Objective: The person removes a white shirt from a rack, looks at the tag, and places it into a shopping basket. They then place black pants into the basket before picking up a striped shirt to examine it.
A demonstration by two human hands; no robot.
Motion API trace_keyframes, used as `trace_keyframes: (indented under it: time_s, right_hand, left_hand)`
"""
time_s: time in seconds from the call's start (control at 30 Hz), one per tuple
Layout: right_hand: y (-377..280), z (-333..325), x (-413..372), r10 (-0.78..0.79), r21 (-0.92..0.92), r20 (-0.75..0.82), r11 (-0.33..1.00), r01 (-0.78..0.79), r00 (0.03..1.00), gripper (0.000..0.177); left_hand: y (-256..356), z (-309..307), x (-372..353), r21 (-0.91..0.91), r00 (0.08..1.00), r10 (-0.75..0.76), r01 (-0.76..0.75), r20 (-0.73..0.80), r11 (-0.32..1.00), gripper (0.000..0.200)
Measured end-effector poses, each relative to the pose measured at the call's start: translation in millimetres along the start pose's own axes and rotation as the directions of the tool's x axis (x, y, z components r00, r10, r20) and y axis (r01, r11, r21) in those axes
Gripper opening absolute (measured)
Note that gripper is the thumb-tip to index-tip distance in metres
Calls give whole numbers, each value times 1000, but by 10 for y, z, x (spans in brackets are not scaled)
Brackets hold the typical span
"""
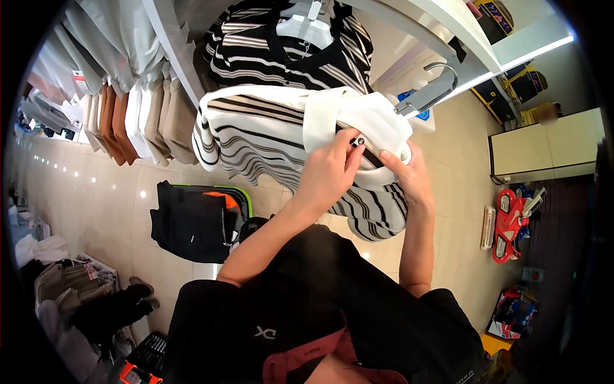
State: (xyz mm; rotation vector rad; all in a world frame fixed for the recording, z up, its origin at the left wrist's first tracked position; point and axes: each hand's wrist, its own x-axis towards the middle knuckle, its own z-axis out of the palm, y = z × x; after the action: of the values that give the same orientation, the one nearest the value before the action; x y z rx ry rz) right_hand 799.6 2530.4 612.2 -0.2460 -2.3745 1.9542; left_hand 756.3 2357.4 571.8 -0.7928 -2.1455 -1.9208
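A white, black and beige striped shirt (256, 131) with a white collar (322, 118) hangs on a white hanger (374, 118) in front of me. The hanger's metal hook (446, 80) points up and to the right. At the neck opening, my left hand (332, 165) is closed in a pinch beside a small black-and-silver piece (358, 141), too small to name. My right hand (409, 174) grips the right side of the collar, thumb on top and fingers hidden behind the cloth.
Black striped shirts (288, 57) hang on a rack behind. Trousers (131, 121) hang at left. Below lies a folded dark garment (192, 224) on a green-edged container (248, 200). A red toy motorcycle (510, 224) stands at right. Another person's legs (118, 310) show lower left.
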Motion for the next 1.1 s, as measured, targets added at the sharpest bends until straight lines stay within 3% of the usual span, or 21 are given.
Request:
trace_keyframes:
  time_s: [0.07, 0.33, 0.87, 1.1]
  right_hand:
    - [30, 70, -13, 63, 122, 32, 990, -66, 998, 50]
    - [122, 174, 31, 154, 189, -3, 970, -150, 988, 50]
    - [139, 169, 39, 167, 190, 3, 968, -165, 986, 51]
    - [117, 162, 11, 145, 189, -14, 972, -140, 989, 50]
  left_hand:
    - [-5, -61, 16, 106, 999, -43, 41, 13, 993, 25]
    - [-86, -86, 30, 325, 998, -63, 65, -17, 944, 18]
    - [-124, -117, -4, 211, 997, -46, 57, -56, 976, 14]
    - [-34, -136, 9, 182, 989, -145, 146, -18, 972, 22]
